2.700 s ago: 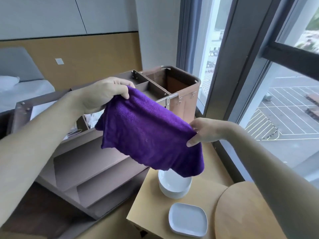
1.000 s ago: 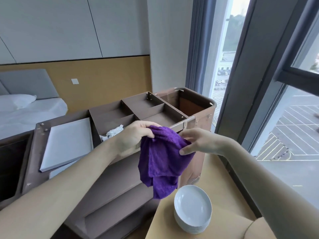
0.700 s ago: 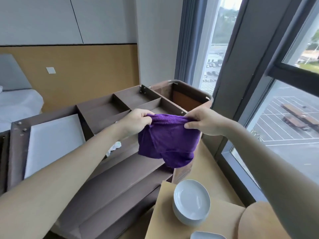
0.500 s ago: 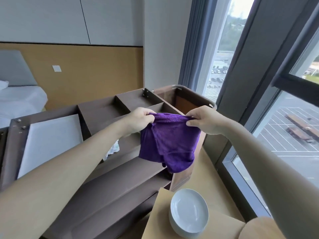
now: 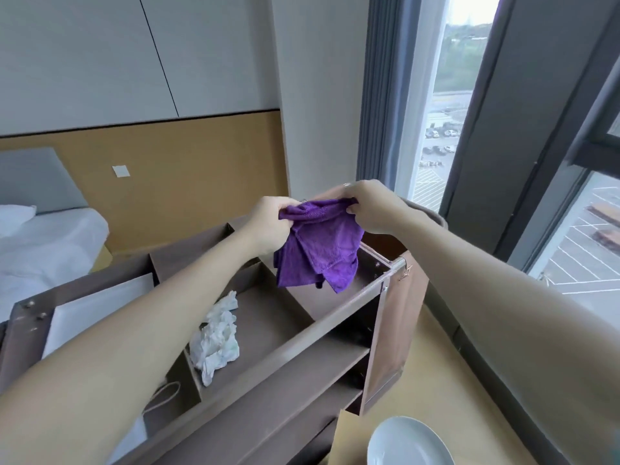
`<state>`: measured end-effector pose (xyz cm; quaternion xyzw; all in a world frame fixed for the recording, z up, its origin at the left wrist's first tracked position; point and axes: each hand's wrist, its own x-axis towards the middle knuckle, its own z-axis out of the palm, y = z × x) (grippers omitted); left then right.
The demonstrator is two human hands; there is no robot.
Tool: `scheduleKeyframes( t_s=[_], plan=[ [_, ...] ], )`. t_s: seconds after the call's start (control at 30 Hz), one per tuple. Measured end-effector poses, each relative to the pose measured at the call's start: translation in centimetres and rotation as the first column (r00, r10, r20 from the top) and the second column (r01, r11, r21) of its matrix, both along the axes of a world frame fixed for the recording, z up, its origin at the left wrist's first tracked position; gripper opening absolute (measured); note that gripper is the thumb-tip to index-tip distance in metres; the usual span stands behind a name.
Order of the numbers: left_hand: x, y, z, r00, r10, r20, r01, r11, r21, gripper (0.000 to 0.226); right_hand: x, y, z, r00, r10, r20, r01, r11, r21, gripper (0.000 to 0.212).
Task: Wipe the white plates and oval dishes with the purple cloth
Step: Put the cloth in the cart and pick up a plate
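Both my hands hold the purple cloth [image 5: 318,246] up by its top edge, folded and hanging over a compartment of the brown cart. My left hand [image 5: 268,226] pinches the left corner and my right hand [image 5: 369,209] pinches the right corner. A stack of white oval dishes [image 5: 407,443] sits at the bottom edge on the wooden table, well below and nearer than the cloth. Only the top dish shows, and it is cut off by the frame.
The brown compartmented cart [image 5: 335,317] stands under my arms, with a crumpled white cloth [image 5: 216,340] in one section and a flat white sheet [image 5: 94,313] at its left. A window [image 5: 443,105] is on the right, a bed [image 5: 40,243] far left.
The cloth went from spread wide to folded small between my hands. My hands have drawn closer and lifted it over the cart, and the view has shifted so the dishes sit lower.
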<state>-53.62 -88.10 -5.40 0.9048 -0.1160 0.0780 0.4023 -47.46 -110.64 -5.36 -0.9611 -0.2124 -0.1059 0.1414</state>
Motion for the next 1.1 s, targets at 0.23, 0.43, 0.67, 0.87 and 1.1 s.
scheduleKeyframes(
  t_s=[0.23, 0.43, 0.67, 0.87, 1.1],
  plan=[
    [5.7, 2.9, -3.6, 0.935, -0.106, 0.338, 0.025, 0.972, 0.234, 0.045, 5.2, 2.0, -2.9, 0.993, -0.049, 0.108, 0.035, 0.991, 0.127, 0.030],
    [5.7, 2.2, -13.2, 0.796, -0.395, -0.458, 0.589, 0.679, 0.439, 0.045, 1.5, 1.1, -11.7, 0.904, -0.234, -0.358, 0.064, 0.902, -0.428, 0.022],
    [5.9, 1.0, -14.1, 0.790, -0.396, -0.469, 0.600, 0.659, 0.453, 0.047, -0.9, 0.5, -13.9, 0.898, -0.282, -0.337, 0.195, 0.943, -0.270, 0.020],
    [3.6, -1.7, -12.3, 0.856, -0.480, -0.189, 0.507, 0.714, 0.482, 0.058, -8.0, -2.6, -14.8, 0.905, -0.385, -0.181, 0.419, 0.878, 0.232, 0.037],
    [-4.0, -11.1, -13.4, 0.734, -0.664, -0.143, 0.659, 0.645, 0.387, 0.054, -23.5, -8.4, -22.0, 0.716, -0.650, -0.253, 0.690, 0.607, 0.394, 0.050]
  ],
)
